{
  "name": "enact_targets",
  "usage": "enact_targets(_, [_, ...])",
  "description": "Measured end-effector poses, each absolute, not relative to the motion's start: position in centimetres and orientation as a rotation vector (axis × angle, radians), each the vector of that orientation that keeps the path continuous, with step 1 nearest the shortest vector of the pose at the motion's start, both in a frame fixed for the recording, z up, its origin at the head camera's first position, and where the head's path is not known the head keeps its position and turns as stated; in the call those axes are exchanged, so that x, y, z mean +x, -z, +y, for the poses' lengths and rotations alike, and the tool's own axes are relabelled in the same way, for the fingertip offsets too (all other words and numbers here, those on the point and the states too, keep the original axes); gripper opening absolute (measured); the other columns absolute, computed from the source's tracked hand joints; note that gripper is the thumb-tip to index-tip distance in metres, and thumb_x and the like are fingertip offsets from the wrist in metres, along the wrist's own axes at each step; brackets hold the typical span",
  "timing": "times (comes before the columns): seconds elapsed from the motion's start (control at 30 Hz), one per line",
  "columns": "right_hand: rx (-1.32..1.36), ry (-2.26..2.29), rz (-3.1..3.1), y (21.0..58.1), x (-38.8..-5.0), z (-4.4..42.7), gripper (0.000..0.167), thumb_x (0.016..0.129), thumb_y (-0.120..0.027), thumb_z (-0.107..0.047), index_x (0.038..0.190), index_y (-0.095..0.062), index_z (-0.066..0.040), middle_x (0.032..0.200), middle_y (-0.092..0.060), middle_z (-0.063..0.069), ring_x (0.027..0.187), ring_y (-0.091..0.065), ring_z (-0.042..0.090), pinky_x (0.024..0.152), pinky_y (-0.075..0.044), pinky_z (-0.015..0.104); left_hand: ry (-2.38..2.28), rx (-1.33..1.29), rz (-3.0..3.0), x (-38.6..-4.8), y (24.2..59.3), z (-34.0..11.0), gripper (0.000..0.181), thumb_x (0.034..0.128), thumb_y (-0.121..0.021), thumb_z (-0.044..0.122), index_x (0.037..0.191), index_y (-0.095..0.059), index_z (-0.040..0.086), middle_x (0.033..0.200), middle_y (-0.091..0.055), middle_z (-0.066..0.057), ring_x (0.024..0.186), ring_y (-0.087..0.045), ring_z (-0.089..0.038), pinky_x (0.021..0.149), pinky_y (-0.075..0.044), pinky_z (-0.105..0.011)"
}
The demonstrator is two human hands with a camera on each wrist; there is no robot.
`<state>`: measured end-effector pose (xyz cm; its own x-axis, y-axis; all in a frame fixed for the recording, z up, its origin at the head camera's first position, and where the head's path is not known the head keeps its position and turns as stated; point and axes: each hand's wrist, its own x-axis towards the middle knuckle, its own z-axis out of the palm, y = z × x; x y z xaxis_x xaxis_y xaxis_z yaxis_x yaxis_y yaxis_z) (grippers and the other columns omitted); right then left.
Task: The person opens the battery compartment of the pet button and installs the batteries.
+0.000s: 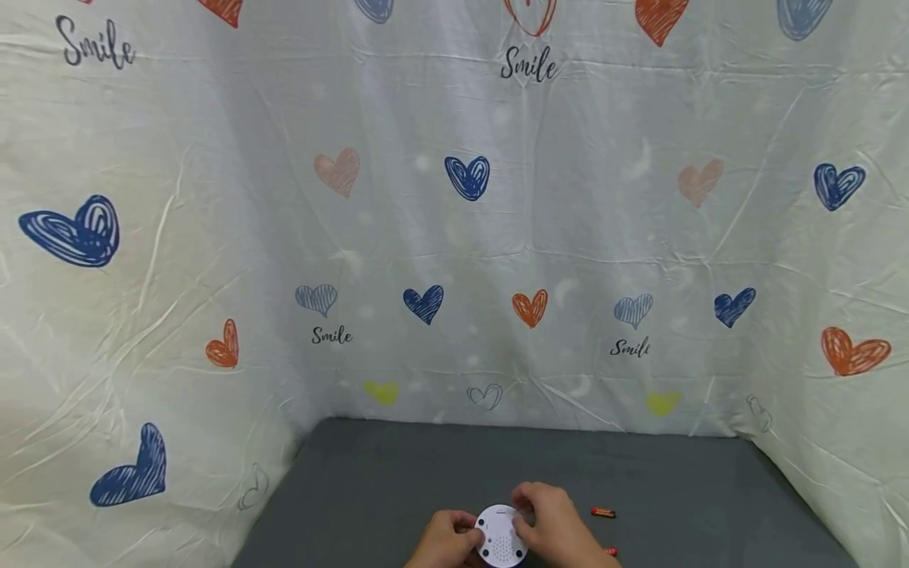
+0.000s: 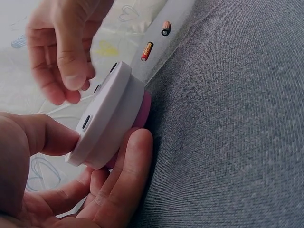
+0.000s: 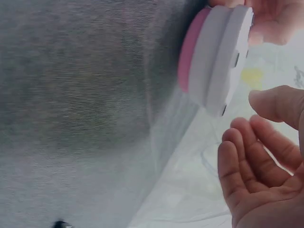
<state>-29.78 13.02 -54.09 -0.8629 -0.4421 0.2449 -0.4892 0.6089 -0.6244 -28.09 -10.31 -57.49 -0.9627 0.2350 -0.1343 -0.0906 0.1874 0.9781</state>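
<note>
A round white device (image 1: 501, 533) with small dark feet and a patch of tiny holes on its upward face is near the table's front edge. A pink part (image 3: 192, 57) shows on its underside in the right wrist view. My left hand (image 1: 446, 539) grips the device by its left edge, thumb on the face and fingers below. Beside its right edge is my right hand (image 1: 557, 525), which in the right wrist view (image 3: 266, 166) has bent fingers apart from the thumb and nothing between them. Whether the device touches the table cannot be told.
To the right of the right hand, a red and black battery (image 1: 603, 513) lies on the dark grey tabletop (image 1: 398, 465). A second battery (image 1: 611, 551) is nearer, partly behind the right wrist. A pale curtain (image 1: 525, 221) with printed hearts surrounds the table's back and sides.
</note>
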Motion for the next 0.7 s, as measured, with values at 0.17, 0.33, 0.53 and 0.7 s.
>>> enact_targets(0.17, [0.842,-1.027,-2.806,52.8,-29.3,11.8,0.016,0.092,-0.082,-0.009,0.105,-0.075,-0.014,0.099,-0.073,-0.005,0.088,-0.065,0.005,0.072,-0.060,0.028,-1.839,0.117,2.206,-28.0,57.5,-10.3,0.026,0.0926,-0.064,0.002,0.112,-0.069,-0.015,0.088,-0.077,-0.008,0.073,-0.079,-0.022,0.066,-0.070,-0.034])
enact_targets(0.33, [0.879,-0.965,-2.823,53.2,-29.5,11.1,0.018,0.091,-0.085,-0.010,0.105,-0.074,-0.014,0.097,-0.072,-0.007,0.089,-0.065,0.004,0.072,-0.060,0.027,-1.853,0.126,2.218,-27.9,57.8,-10.2,0.024,0.0924,-0.065,0.002,0.110,-0.069,-0.013,0.086,-0.077,-0.007,0.073,-0.078,-0.022,0.066,-0.069,-0.033])
enact_targets(0.53, [0.871,-0.885,-2.861,53.1,-29.5,10.6,0.020,0.091,-0.086,-0.012,0.106,-0.074,-0.015,0.098,-0.072,-0.008,0.090,-0.064,0.005,0.075,-0.060,0.030,-1.848,0.080,2.184,-27.7,57.3,-10.3,0.025,0.0931,-0.064,0.004,0.112,-0.067,-0.013,0.091,-0.077,-0.010,0.077,-0.080,-0.025,0.068,-0.070,-0.034])
enact_targets(0.7, [0.892,-0.850,-2.872,53.3,-29.6,10.4,0.019,0.092,-0.084,-0.010,0.107,-0.075,-0.015,0.100,-0.074,-0.007,0.092,-0.066,0.007,0.077,-0.061,0.032,-1.821,0.061,2.184,-27.7,57.1,-10.4,0.025,0.0942,-0.064,0.005,0.112,-0.068,-0.013,0.092,-0.077,-0.009,0.078,-0.080,-0.025,0.070,-0.070,-0.034])
